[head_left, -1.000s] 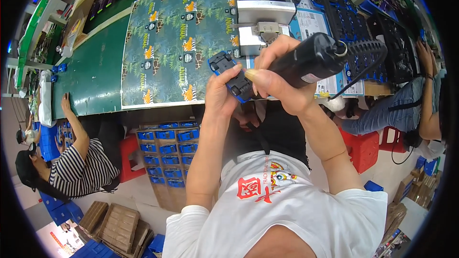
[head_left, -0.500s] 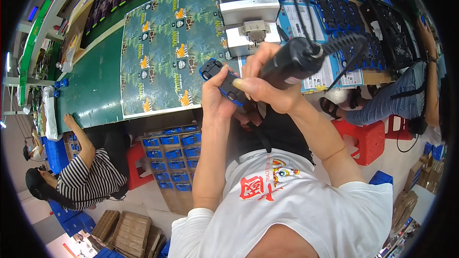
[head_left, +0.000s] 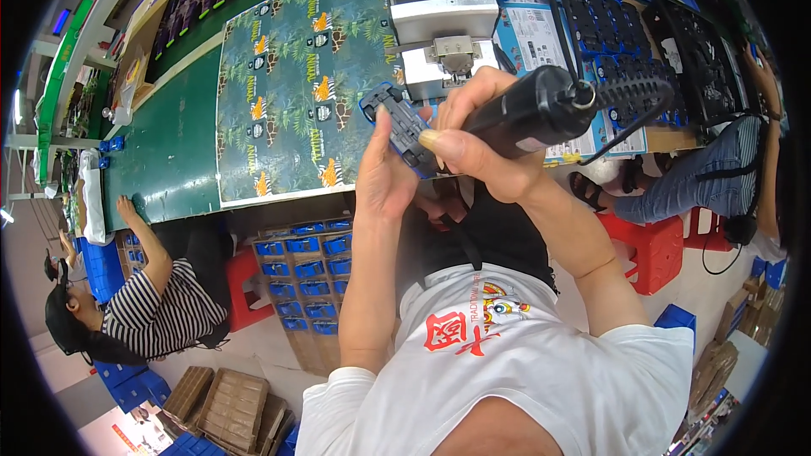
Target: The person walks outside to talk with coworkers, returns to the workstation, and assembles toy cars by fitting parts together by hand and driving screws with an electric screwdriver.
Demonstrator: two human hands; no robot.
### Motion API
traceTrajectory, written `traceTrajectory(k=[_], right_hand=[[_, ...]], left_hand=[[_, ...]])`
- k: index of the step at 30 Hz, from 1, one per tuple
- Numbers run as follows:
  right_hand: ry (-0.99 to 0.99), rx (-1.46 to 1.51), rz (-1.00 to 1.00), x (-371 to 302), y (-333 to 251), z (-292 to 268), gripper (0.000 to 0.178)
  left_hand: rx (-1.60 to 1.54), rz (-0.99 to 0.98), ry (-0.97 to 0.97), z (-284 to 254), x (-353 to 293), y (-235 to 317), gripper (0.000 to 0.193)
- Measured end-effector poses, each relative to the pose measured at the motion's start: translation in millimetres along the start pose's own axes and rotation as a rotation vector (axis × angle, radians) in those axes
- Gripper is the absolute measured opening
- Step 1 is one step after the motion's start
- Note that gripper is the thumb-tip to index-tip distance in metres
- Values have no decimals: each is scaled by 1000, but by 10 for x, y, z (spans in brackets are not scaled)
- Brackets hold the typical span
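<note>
My left hand (head_left: 384, 171) grips a toy car (head_left: 404, 128) above the bench edge, fingers beneath and thumb along its side. The car's dark underside faces up, with blue body showing at its rim. My right hand (head_left: 486, 152) is wrapped round a thick black electric screwdriver (head_left: 536, 108), whose coiled cable (head_left: 638, 95) runs off to the right. Its tip is hidden behind my right fingers, close to the car's near end, so I cannot tell whether it touches. Just beyond stands a grey-and-white screw feeder (head_left: 443, 13).
A jungle-patterned mat (head_left: 291, 93) covers the green bench (head_left: 169, 139). Rows of dark, blue-edged car parts (head_left: 608, 29) lie right of the feeder. A carton of blue cars (head_left: 308, 287) stands below. A person in stripes (head_left: 173, 308) sits left; a red stool (head_left: 646, 249) stands right.
The toy car has turned in my left hand, so more of its underside shows. My right hand and the screwdriver have shifted slightly right.
</note>
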State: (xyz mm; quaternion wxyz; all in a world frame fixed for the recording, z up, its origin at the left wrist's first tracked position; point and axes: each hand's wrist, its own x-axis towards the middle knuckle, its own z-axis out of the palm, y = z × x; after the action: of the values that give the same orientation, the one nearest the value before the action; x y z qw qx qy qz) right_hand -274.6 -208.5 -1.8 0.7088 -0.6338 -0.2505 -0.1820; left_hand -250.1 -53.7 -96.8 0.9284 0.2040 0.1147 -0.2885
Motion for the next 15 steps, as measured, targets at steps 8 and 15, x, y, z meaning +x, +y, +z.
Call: traceTrajectory(k=[8, 15], right_hand=[[47, 72, 48, 61, -9, 88, 17], [179, 257, 141, 21, -17, 147, 16]], left_hand=[[324, 251, -97, -35, -182, -105, 73], [441, 359, -83, -26, -189, -121, 81]])
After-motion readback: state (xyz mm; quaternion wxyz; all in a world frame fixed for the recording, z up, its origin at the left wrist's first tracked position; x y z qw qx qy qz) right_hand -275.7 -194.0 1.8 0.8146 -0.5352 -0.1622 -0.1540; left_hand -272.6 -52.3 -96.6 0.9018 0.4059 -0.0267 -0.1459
